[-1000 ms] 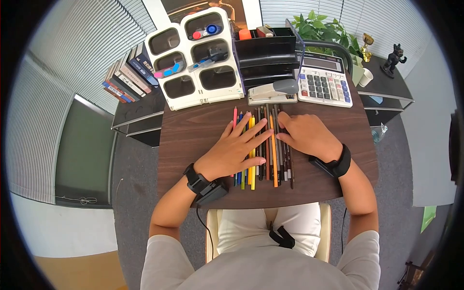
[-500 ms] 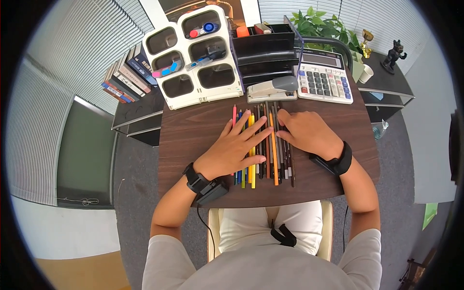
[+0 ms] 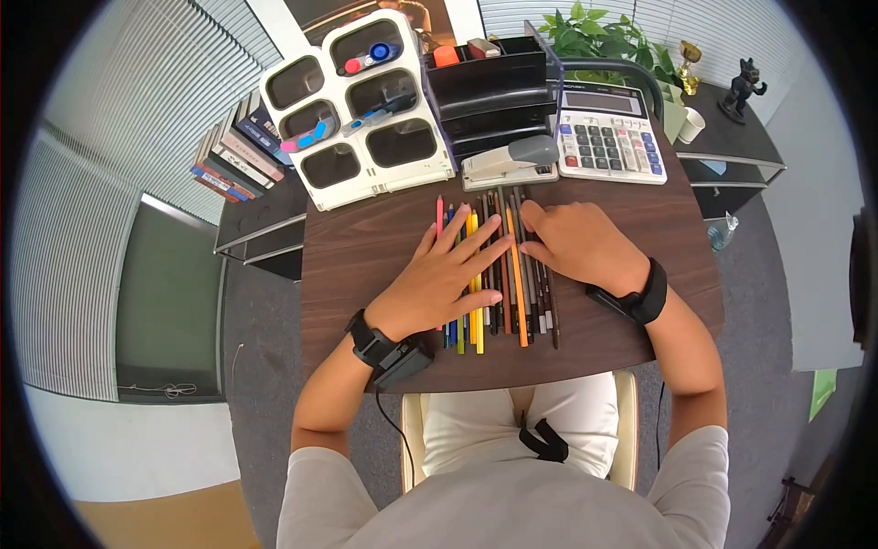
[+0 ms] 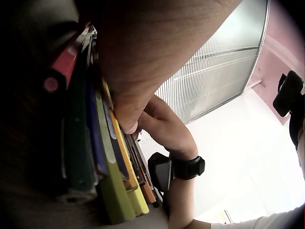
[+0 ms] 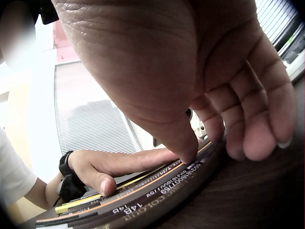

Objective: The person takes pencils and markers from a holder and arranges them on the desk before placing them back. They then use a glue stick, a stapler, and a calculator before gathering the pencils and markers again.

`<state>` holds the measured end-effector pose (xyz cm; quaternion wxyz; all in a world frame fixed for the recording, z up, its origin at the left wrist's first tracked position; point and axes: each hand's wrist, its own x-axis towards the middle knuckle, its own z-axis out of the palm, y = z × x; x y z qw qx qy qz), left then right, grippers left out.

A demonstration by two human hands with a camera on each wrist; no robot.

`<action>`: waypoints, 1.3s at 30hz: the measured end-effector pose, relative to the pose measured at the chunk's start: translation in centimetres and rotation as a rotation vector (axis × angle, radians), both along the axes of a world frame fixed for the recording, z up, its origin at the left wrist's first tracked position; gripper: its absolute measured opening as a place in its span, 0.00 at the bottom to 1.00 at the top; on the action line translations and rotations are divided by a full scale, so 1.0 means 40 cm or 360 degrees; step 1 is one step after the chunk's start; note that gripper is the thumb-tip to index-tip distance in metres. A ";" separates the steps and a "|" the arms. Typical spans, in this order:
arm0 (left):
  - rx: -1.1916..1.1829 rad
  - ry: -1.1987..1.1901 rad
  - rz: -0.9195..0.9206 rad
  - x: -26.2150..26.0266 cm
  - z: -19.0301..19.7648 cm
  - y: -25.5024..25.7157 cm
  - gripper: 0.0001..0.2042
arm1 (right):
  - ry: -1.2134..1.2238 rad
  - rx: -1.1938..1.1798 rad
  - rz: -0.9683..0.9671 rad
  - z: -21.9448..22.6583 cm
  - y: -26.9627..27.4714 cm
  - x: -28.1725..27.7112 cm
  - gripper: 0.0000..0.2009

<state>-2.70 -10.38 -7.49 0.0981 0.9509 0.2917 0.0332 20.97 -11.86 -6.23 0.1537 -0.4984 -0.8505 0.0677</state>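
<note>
A side-by-side row of colored pencils (image 3: 480, 334) lies on the brown desk, with pink, blue, green and yellow at its left and darker ones at its right. The left hand (image 3: 437, 284) rests over the row, fingers spread and straight. At the row's right side, the right hand (image 3: 585, 245) touches the dark pencils (image 3: 554, 329) with thumb and index finger; its other fingers bend loosely. An orange pencil (image 3: 519, 302) lies slightly slanted between the hands. The right wrist view shows the thumb on the dark pencils (image 5: 138, 207), the other fingers beside them.
Behind the row stand a white organizer (image 3: 361, 122) holding pens, a black tray rack (image 3: 489, 87), a stapler (image 3: 509, 165) and a calculator (image 3: 611, 137). Books (image 3: 240, 151) stand at the left. A plant (image 3: 594, 46) and a paper cup (image 3: 691, 125) are at the right.
The head view has shifted slightly, moving the desk items a little up and left in it. Both hands keep nearly the same pose over the pencils.
</note>
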 end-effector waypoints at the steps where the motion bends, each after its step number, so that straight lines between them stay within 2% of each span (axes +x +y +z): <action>1: -0.0007 0.0004 0.0001 0.000 0.001 0.000 0.34 | -0.0005 0.0008 0.0006 -0.001 0.000 0.000 0.15; 31: -0.0028 0.0027 0.0011 0.005 0.011 -0.003 0.34 | -0.0042 0.0100 0.0011 -0.012 -0.001 -0.001 0.14; 39: -0.0030 0.0025 0.0006 0.005 0.012 -0.002 0.34 | -0.0041 -0.0001 -0.0002 -0.006 -0.001 -0.001 0.15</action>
